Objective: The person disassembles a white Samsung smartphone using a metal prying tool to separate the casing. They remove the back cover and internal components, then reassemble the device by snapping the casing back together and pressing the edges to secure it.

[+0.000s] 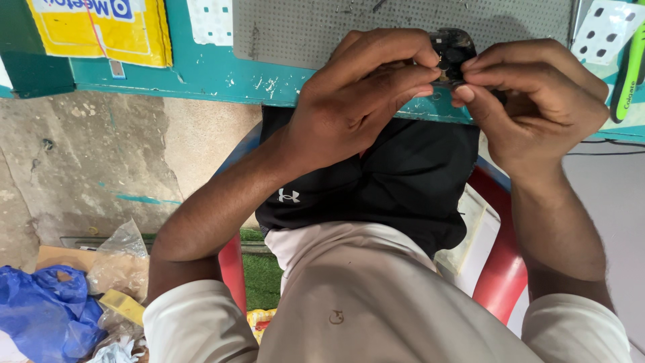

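L hand & R hand fingers both clamped on small dark part at teal bench edge

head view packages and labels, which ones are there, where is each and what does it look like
yellow packet: top left on the teal bench, flat, blue and white label strip along its upper edge.
white dotted sheet: top right, white with dark round spots.
green tube: far right edge, slim, bright green with dark print.
blue plastic bag: bottom left on the floor, crumpled.
clear plastic wrappers: beside the blue bag, crinkled, see-through.
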